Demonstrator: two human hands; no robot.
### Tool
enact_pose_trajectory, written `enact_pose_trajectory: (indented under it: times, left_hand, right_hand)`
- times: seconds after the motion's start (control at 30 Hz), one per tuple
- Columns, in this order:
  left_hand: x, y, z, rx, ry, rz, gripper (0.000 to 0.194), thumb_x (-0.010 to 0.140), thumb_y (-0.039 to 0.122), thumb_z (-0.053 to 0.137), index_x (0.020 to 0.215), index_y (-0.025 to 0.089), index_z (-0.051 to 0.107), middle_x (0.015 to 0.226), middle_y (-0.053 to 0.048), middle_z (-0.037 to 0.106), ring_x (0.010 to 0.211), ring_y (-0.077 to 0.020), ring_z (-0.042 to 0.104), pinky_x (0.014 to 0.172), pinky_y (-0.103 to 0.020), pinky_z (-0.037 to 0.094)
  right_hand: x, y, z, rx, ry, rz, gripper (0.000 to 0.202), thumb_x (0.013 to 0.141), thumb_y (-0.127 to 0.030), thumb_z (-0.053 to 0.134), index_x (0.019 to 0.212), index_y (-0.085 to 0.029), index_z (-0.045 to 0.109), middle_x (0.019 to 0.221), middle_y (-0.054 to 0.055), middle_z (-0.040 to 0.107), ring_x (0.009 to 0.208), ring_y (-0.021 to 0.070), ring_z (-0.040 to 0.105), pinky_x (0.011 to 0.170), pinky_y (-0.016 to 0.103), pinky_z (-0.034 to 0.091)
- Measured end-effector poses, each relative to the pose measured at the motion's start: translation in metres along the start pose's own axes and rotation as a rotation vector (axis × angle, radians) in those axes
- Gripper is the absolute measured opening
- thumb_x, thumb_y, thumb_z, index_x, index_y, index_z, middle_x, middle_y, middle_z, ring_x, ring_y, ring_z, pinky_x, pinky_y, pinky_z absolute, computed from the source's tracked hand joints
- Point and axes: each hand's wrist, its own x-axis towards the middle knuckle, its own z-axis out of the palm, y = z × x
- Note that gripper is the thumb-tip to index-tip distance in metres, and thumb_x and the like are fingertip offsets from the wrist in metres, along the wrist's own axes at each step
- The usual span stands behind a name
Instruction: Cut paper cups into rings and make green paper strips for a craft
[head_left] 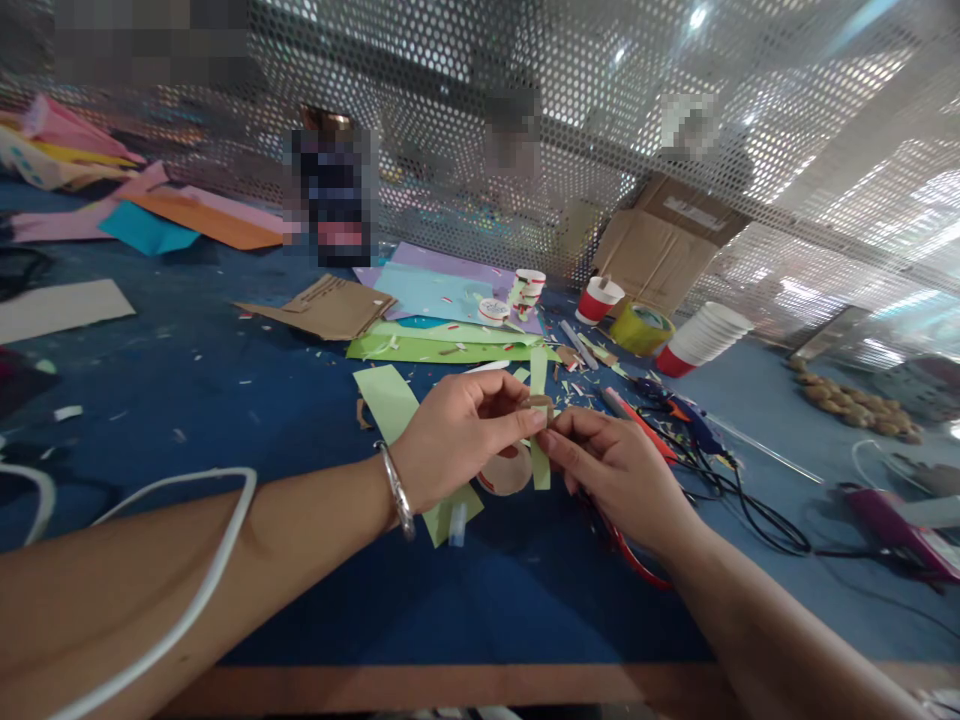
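Observation:
A narrow light-green paper strip (539,468) stands upright between my hands, with a small piece of brown cardboard (537,401) across it. My left hand (457,430), with a silver bangle at the wrist, pinches both between thumb and fingers. From the other side, my right hand (619,470) has its thumb and fingertips closed at the strip's edge. Below my left hand lies a round pale disc or cup end (505,472), partly covered. A wider green paper piece (386,395) passes under the left hand, and a small clear bluish piece (457,524) lies near its lower end.
Coloured sheets (439,285) and folded cardboard (330,308) lie behind. Stacked paper cups (705,335), yellow tape (642,330), a blue glue gun (694,425) and black cables (757,515) are on the right. A white cable (217,560) crosses my left forearm. Perforated metal panels rise behind.

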Motion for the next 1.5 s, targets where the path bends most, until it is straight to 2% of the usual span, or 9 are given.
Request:
enact_pose_trajectory:
  times: [0.5, 0.77, 0.87, 0.97, 1.13, 1.27, 1.4, 1.5]
  left_hand:
    - [-0.0009, 0.0005, 0.0001, 0.032, -0.001, -0.027, 0.021, 0.084, 0.035, 0.071, 0.077, 0.016, 0.066, 0.071, 0.001, 0.06, 0.066, -0.0116, 0.059, 0.062, -0.022, 0.056]
    - [-0.002, 0.0051, 0.0006, 0.016, -0.025, -0.055, 0.018, 0.085, 0.032, 0.069, 0.077, 0.016, 0.063, 0.071, 0.002, 0.059, 0.068, -0.0107, 0.059, 0.066, -0.022, 0.057]
    - [-0.002, 0.0058, 0.001, 0.004, -0.049, -0.053, 0.014, 0.084, 0.026, 0.068, 0.078, 0.016, 0.061, 0.073, 0.003, 0.059, 0.069, -0.0104, 0.06, 0.066, -0.022, 0.056]
    - [-0.0008, 0.0033, 0.0008, -0.004, -0.049, -0.019, 0.012, 0.084, 0.023, 0.068, 0.082, 0.017, 0.057, 0.075, 0.003, 0.06, 0.07, -0.0114, 0.061, 0.066, -0.024, 0.056]
    - [0.0, -0.0022, -0.0024, 0.08, -0.022, 0.022, 0.021, 0.084, 0.027, 0.07, 0.093, 0.02, 0.052, 0.074, 0.002, 0.064, 0.07, -0.0146, 0.063, 0.063, -0.027, 0.054]
    - [-0.0025, -0.0033, -0.003, 0.167, -0.037, 0.114, 0.022, 0.087, 0.025, 0.067, 0.103, 0.023, 0.051, 0.077, 0.004, 0.063, 0.069, -0.0119, 0.06, 0.06, -0.023, 0.048]
    - [-0.0052, -0.0026, -0.0019, 0.279, -0.052, 0.219, 0.027, 0.089, 0.019, 0.063, 0.11, 0.023, 0.047, 0.074, 0.007, 0.06, 0.066, -0.0097, 0.057, 0.058, -0.021, 0.044]
    - [-0.0063, -0.0015, -0.0021, 0.327, -0.06, 0.239, 0.027, 0.09, 0.019, 0.063, 0.11, 0.023, 0.046, 0.072, 0.007, 0.059, 0.064, -0.0091, 0.056, 0.058, -0.021, 0.042]
  right_hand:
    - [0.0, -0.0018, -0.0007, -0.005, -0.007, -0.003, 0.031, 0.097, -0.045, 0.059, 0.077, -0.021, 0.056, 0.06, -0.006, 0.049, 0.051, 0.0089, 0.049, 0.052, 0.022, 0.037]
    - [0.0, -0.0045, 0.0004, 0.013, -0.01, -0.018, 0.03, 0.096, -0.041, 0.061, 0.075, -0.02, 0.057, 0.059, -0.007, 0.048, 0.051, 0.008, 0.047, 0.05, 0.021, 0.036]
    - [-0.0004, -0.005, 0.0006, 0.014, -0.009, -0.023, 0.03, 0.094, -0.039, 0.065, 0.073, -0.02, 0.056, 0.057, -0.007, 0.047, 0.05, 0.0079, 0.046, 0.05, 0.021, 0.035]
    - [-0.0007, -0.003, 0.0004, 0.014, -0.005, -0.02, 0.029, 0.095, -0.041, 0.063, 0.075, -0.02, 0.058, 0.059, -0.007, 0.049, 0.051, 0.0078, 0.047, 0.05, 0.021, 0.035]
    - [-0.0002, -0.0004, 0.0006, 0.026, 0.027, -0.005, 0.028, 0.097, -0.044, 0.06, 0.081, -0.02, 0.06, 0.063, -0.006, 0.051, 0.053, 0.0081, 0.048, 0.051, 0.021, 0.036]
    - [0.0003, -0.0029, 0.001, 0.035, 0.145, -0.016, 0.024, 0.093, -0.043, 0.065, 0.088, -0.02, 0.063, 0.069, -0.004, 0.057, 0.058, 0.0096, 0.052, 0.053, 0.022, 0.039]
    - [-0.0003, -0.0047, 0.001, 0.062, 0.139, -0.024, 0.022, 0.093, -0.041, 0.066, 0.09, -0.019, 0.064, 0.069, -0.004, 0.059, 0.057, 0.0095, 0.052, 0.052, 0.022, 0.039]
    - [-0.0011, -0.0049, 0.0006, 0.091, 0.137, -0.013, 0.022, 0.093, -0.041, 0.066, 0.09, -0.019, 0.064, 0.066, -0.004, 0.059, 0.054, 0.009, 0.051, 0.05, 0.021, 0.038]
